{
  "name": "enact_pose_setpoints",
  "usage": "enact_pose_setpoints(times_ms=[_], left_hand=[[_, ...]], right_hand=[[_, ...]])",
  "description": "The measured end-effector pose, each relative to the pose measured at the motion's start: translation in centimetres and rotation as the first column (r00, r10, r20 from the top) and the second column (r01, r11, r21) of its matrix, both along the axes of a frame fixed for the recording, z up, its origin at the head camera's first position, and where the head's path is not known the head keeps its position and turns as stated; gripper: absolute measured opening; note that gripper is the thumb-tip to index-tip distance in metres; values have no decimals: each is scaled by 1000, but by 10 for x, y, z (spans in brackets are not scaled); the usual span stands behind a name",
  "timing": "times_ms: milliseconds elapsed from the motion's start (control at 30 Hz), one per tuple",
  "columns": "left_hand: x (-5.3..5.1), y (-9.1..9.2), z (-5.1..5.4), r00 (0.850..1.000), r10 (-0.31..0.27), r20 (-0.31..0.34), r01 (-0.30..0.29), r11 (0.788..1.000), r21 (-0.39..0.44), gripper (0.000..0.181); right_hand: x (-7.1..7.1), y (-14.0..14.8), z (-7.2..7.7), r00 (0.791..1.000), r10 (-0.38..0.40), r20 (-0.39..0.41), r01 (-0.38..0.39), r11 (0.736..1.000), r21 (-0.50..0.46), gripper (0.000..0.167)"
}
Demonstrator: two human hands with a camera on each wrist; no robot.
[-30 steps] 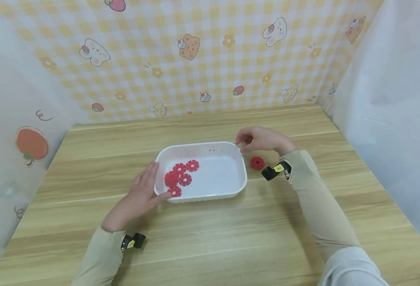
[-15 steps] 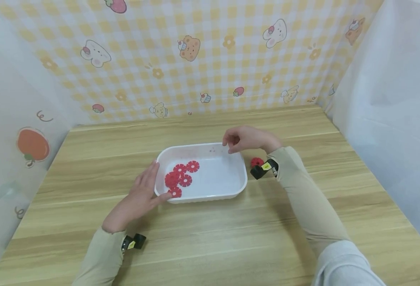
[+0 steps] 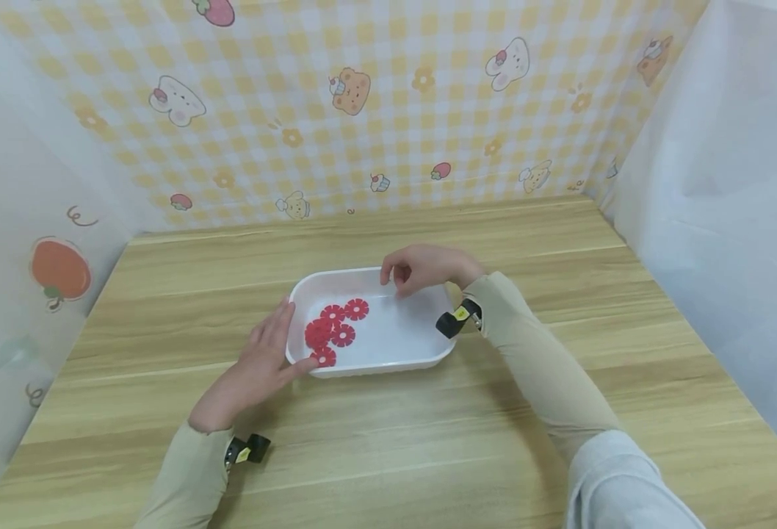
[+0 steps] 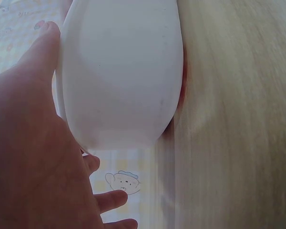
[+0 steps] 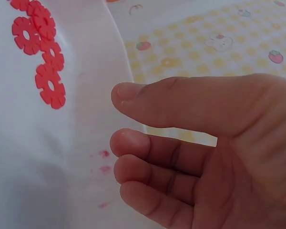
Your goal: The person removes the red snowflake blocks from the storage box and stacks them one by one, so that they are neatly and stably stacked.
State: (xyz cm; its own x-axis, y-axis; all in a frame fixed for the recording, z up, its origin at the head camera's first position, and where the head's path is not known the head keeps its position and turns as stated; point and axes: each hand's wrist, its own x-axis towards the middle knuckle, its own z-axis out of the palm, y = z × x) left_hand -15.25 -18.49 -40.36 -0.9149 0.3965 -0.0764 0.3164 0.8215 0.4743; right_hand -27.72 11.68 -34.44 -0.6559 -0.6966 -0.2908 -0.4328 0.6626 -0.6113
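Note:
My left hand rests at the left end of the white tray, thumb on the near rim, fingers fairly straight along the outside. The left wrist view shows its thumb against the tray. Several red notched discs lie in the tray's left part, some overlapping. My right hand hangs over the far right part of the tray, empty. In the right wrist view the thumb and loosely bent fingers of this hand stand apart, with red discs beyond them in the tray.
The tray stands on a wood-grain table. Behind it rises a yellow checked cloth with cartoon prints; pale sheets hang at both sides. Each wrist wears a small black camera.
My right hand has moved left from beside the tray's right end to over its inside. The red disc right of the tray is now hidden behind my right wrist and sleeve. My left hand stays put.

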Motion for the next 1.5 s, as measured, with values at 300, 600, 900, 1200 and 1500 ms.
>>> enact_pose_setpoints(times_ms=[300,600,900,1200,1500], left_hand=[[0,-1,-1,1000,1,2,-1,1000,-11,101],[0,-1,-1,1000,0,2,0,1000,-5,102],[1,1,1,1000,4,19,-5,1000,3,103],[0,0,0,1000,4,3,-4,1000,-2,102],[1,-1,-1,1000,14,11,-14,1000,0,102]], right_hand=[[0,-28,-7,1000,7,20,-9,998,70,32],[2,-46,-14,1000,24,12,-25,993,113,39],[4,-63,-25,1000,10,27,-15,981,194,49],[2,-73,-37,996,69,-55,-53,967,248,51],[-1,-76,-45,980,134,-147,-90,958,273,38]])
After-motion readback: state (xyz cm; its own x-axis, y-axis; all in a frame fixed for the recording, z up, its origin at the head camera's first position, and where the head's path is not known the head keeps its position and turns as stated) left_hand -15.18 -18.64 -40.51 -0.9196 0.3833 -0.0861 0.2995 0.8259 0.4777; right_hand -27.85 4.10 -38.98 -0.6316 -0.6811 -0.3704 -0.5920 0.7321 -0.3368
